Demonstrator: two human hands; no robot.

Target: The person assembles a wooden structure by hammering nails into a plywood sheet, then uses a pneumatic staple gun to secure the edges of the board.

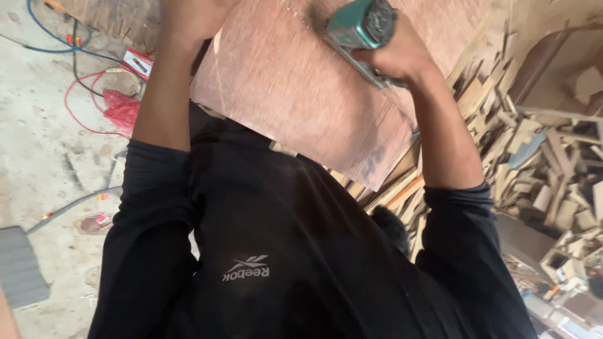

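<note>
One reddish-brown plywood sheet (301,81) fills the upper middle of the view, lying flat and turned at an angle. Its near corner juts toward the person's chest, and its lower edge runs down and right to a second corner that hangs over the heap of wood offcuts (534,157). Dark smudges mark the sheet near that lower right corner. Its top edge runs out of the frame.

A single teal-bodied power tool (361,28) sits on the sheet's upper right part. The right hand (399,56) is clenched round its handle. The left hand (191,16) rests at the sheet's upper left edge; it is cut off by the frame, so I cannot tell whether its fingers are closed or spread. The two hands are well apart, one at each side of the sheet. Both forearms are bare below pushed-up black sleeves.

Right of the sheet, the offcuts lie heaped close together, too many to count, leaving little free room on that side. Left of it, the dusty concrete floor (38,125) is more open. On it run one blue cable (44,37) and one red cable (78,103), with a crumpled red bag (122,110) just beside the left forearm. A grey mat (19,267) lies at the lower left edge.
</note>
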